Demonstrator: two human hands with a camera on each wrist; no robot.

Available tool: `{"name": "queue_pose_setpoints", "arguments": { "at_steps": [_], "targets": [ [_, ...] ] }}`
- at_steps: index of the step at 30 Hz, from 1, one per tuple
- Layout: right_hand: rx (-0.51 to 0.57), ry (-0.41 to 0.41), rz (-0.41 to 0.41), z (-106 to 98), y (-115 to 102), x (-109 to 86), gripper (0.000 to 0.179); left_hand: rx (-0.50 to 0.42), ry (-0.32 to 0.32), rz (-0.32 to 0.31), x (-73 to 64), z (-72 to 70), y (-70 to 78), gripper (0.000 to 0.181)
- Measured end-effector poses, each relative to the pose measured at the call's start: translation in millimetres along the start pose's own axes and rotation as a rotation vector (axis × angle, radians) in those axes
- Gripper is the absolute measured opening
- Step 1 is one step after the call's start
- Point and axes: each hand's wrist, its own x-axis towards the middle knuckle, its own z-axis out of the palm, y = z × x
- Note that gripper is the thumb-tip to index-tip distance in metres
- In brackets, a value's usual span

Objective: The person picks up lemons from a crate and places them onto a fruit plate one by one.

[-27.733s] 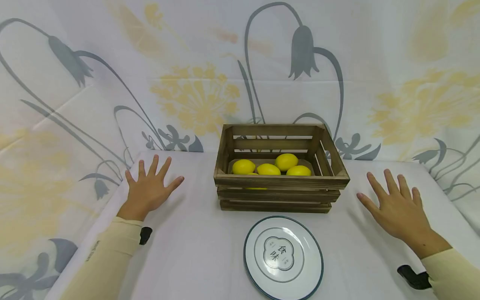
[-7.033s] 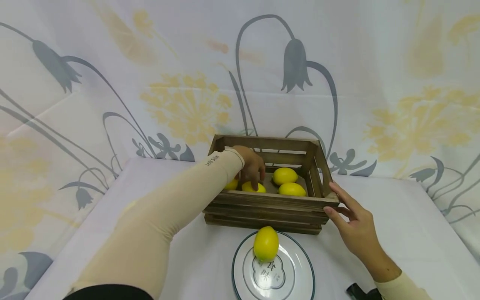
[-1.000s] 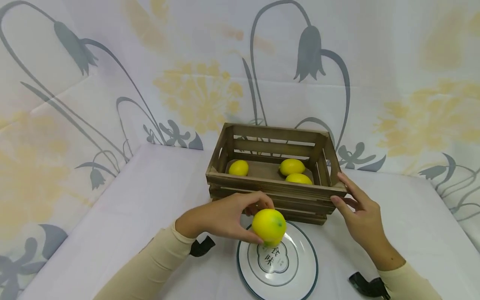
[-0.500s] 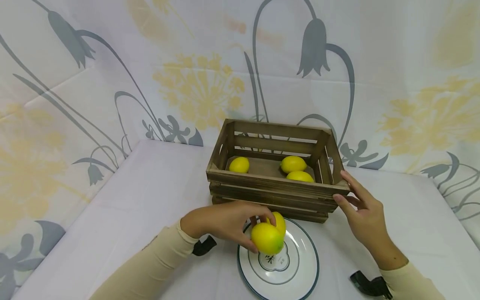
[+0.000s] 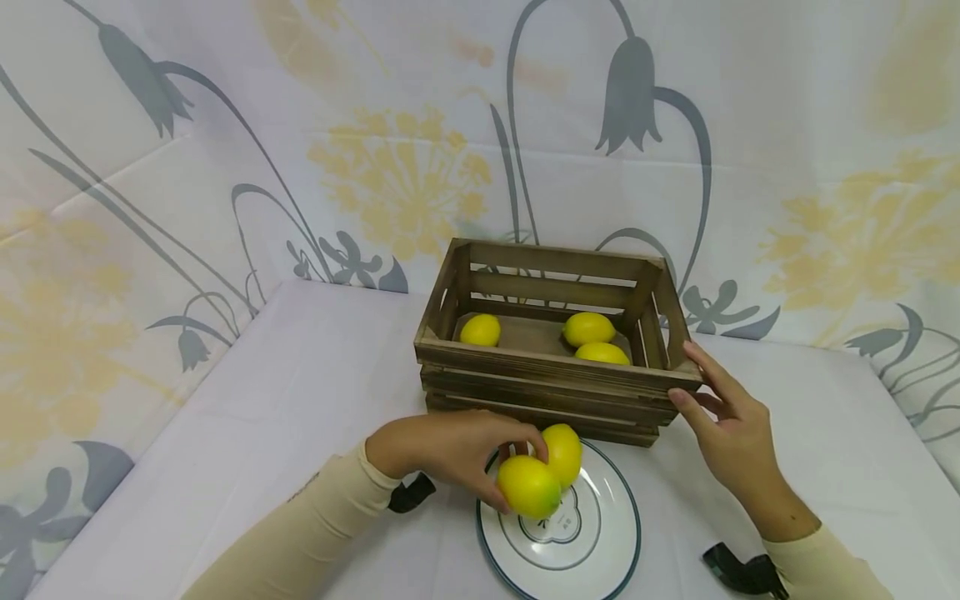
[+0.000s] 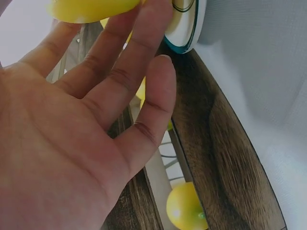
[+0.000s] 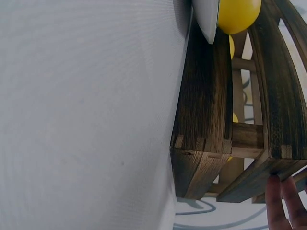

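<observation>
In the head view my left hand (image 5: 468, 454) grips a lemon (image 5: 529, 487) between thumb and fingers, over the white plate (image 5: 551, 557) with a dark blue rim. A second lemon (image 5: 564, 455) sits on the plate's far side, right behind the held one. My right hand (image 5: 735, 442) pinches the right front corner of the slatted wooden crate (image 5: 540, 367), thumb on the front and fingers on the end. Its fingertips (image 7: 274, 184) press the crate's end in the right wrist view. Inside the crate lie three lemons, one left (image 5: 480, 331) and two right (image 5: 588, 329).
The crate stands just behind the plate on a white tablecloth (image 5: 315, 367). Behind it hangs a flower-printed cloth (image 5: 420, 75). Black wrist straps (image 5: 744, 572) show at the sleeves.
Both hands first lay spread beside the crate, the plate bare. Later one lemon was on the plate while my left hand reached into the crate. It has since brought a second lemon down to the plate.
</observation>
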Motion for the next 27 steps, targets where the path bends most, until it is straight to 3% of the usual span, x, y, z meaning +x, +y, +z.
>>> {"name": "queue_pose_setpoints", "arguments": {
  "at_steps": [6, 15, 27],
  "targets": [
    [0.008, 0.003, -0.018, -0.9, 0.3, 1.3, 0.065, 0.029, -0.009, -0.006, 1.8, 1.2, -2.3, 0.057],
    [-0.012, -0.014, 0.025, -0.7, 1.5, -2.8, 0.066, 0.034, -0.025, -0.020, 5.7, 8.4, -4.7, 0.056],
    [0.005, -0.002, -0.019, 0.0, 1.0, 0.0, 0.067, 0.033, -0.028, -0.008, 6.3, 8.9, -6.0, 0.056]
  ]
}}
